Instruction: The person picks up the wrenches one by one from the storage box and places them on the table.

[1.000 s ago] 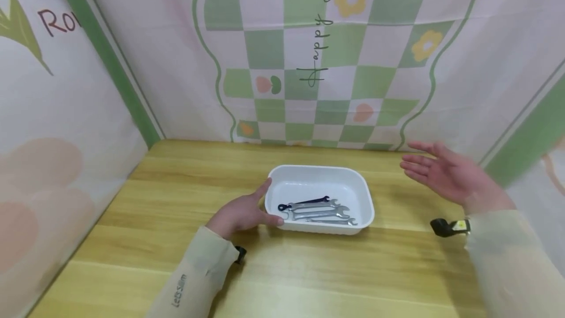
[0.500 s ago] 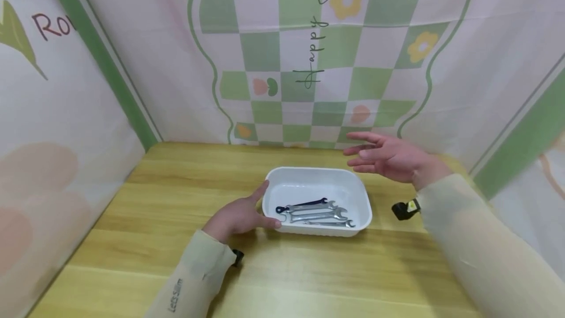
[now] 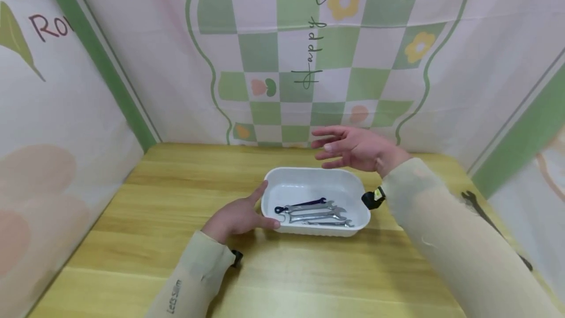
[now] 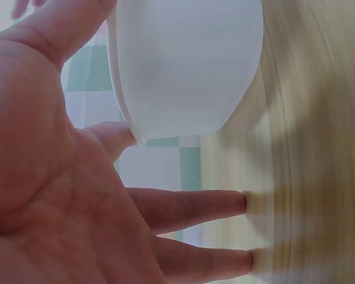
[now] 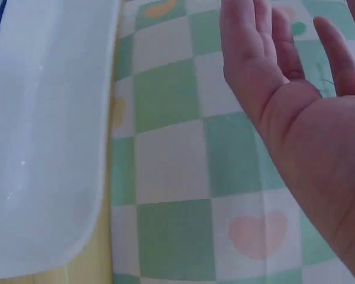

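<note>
A white plastic tray (image 3: 318, 231) sits on the table, with several silver open-end wrenches (image 3: 315, 215) and a dark wrench (image 3: 304, 204) lying inside. At the tray's left end is my left hand (image 3: 236, 217), its thumb and index finger spread along the rim. In the left wrist view the fingers (image 4: 189, 207) are straight, and two of them reach down to the wood. My right hand (image 3: 353, 148) hovers above the tray's far right edge, fingers loosely extended and holding nothing. The right wrist view shows that hand (image 5: 307, 118) apart from the tray.
A large dark wrench (image 3: 485, 217) lies on the table's right side, partly covered by the right sleeve (image 3: 459, 239). Behind the wooden table (image 3: 176, 185) hangs a checkered cloth (image 3: 295, 53). Another printed cloth (image 3: 53, 136) closes off the left side.
My right hand has swept left from the table's right side to above the tray's far edge. The large dark wrench at right has come into view. The left hand has stayed at the tray.
</note>
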`<state>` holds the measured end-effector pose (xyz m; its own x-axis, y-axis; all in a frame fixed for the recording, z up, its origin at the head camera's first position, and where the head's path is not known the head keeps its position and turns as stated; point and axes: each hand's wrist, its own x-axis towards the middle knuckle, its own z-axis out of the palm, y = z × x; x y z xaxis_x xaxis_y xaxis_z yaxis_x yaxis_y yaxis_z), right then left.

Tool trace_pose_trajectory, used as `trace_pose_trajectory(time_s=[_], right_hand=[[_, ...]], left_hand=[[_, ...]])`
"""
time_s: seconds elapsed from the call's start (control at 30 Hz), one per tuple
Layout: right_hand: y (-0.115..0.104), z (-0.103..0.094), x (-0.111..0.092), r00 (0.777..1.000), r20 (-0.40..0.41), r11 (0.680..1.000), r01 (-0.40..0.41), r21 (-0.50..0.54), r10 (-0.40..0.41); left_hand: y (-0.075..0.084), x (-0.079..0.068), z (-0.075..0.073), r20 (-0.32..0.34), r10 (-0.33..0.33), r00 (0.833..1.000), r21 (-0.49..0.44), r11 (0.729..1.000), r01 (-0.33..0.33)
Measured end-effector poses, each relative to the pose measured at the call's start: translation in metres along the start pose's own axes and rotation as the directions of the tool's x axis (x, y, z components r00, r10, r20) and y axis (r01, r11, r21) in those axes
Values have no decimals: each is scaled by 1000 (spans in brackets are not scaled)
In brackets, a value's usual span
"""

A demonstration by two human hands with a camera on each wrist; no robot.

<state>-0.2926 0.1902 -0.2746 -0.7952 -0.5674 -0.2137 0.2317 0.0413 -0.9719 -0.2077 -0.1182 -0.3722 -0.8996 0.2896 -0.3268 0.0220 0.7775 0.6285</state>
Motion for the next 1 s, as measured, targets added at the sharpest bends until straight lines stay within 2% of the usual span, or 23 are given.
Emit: trace_pose_trajectory(time_s=[0.23,0.33,0.43,0.53,0.77,1.0], right_hand=[[22,10,24,992,14,988,-122,-98,123],[34,11,30,979,76,967,-170,-189,187],[44,13,33,956,125,924,-216,-315,266],[52,18,35,943,141,880,-219,-421,302],[60,27,42,948,101,798,-192,-571,301],[65,31,46,946,77,722,-187,-666,316]], left_hand=[[0,0,-2,6,0,1000,-4,1000,0],[-1,1,-2,4,16,1000,-2,1000,-16],[0,1,-1,3,16,1000,11,1000,-16],[1,1,-1,2,5,1000,27,1000,-5],[2,2,-1,5,-10,1000,31,999,10],[2,1,-1,5,0,1000,32,999,0]])
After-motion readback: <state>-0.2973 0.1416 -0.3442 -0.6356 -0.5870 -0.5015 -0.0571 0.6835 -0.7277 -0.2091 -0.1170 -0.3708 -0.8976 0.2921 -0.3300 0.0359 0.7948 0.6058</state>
